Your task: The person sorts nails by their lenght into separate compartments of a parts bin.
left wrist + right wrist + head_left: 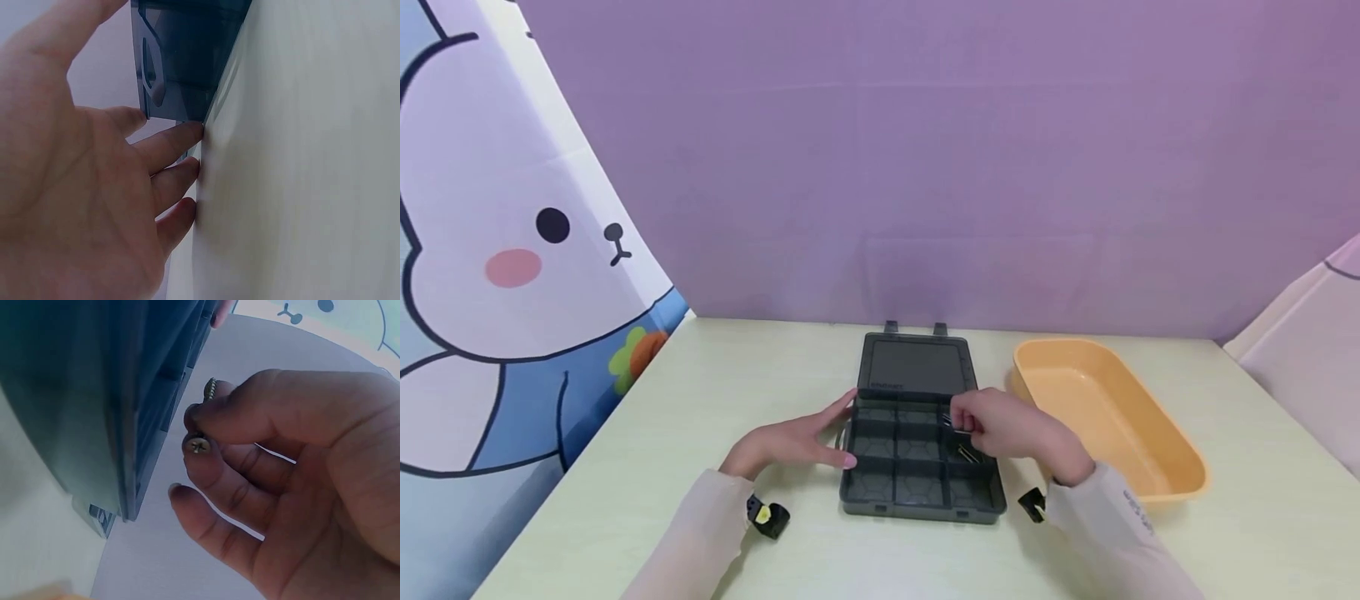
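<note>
A dark translucent compartment box [919, 493] lies on the table with its lid [917, 364] folded back. My left hand [793, 437] rests along its left side, fingers extended and thumb at the rim; in the left wrist view the fingertips sit by the box's corner. Over the right column of compartments, my right hand [1003, 421] pinches a brass-coloured screw. In the right wrist view the cross-slotted screw head [199, 445] shows below the thumb and a threaded part [211, 389] above it. Small screws [968, 454] lie in a right-hand compartment.
An orange-yellow plastic basin [1157, 437] stands just right of the box, beside my right forearm. A purple cloth [925, 167] rises behind the pale table, and a cartoon-printed cloth [512, 217] hangs on the left.
</note>
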{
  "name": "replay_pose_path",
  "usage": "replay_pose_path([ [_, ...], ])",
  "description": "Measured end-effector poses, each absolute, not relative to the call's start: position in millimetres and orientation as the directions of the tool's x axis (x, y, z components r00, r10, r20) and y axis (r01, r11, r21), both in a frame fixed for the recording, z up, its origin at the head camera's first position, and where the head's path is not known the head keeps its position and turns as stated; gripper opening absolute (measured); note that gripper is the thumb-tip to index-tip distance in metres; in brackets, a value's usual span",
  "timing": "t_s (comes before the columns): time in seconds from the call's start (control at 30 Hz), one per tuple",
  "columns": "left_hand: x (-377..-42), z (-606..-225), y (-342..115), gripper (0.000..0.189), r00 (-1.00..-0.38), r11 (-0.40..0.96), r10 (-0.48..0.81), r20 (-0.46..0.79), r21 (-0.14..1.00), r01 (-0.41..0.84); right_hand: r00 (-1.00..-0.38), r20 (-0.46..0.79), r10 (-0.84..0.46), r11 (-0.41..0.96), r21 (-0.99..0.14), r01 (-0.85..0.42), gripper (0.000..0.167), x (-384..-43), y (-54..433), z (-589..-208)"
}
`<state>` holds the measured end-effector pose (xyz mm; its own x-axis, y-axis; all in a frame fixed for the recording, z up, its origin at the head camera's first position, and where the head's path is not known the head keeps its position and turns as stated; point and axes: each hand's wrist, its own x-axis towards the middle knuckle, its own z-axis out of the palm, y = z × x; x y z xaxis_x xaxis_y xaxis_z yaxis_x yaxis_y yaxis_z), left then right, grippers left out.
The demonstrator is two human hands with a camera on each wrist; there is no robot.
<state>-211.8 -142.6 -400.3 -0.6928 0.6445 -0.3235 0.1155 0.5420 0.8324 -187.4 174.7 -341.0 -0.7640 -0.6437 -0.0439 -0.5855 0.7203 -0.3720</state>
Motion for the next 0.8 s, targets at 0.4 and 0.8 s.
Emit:
replay_pose_path([
  [0.4, -213.1, -396.5, -141.8, 0.105, -0.697, 0.551, 0.639, -0.324, 0.825, 0.121, -0.766, -0.050, -0.641, 0.724, -0.371, -0.581, 0.024, -189.8, 175.2, -340.5],
  [0.8, -212.9, -397.4, -143.3, 0.105, -0.695, 0.565, 0.634, -0.338, 0.817, 0.118, -0.762, -0.037, -0.647, 0.716, -0.372, -0.590, 0.021, -189.1, 177.0, -342.1],
])
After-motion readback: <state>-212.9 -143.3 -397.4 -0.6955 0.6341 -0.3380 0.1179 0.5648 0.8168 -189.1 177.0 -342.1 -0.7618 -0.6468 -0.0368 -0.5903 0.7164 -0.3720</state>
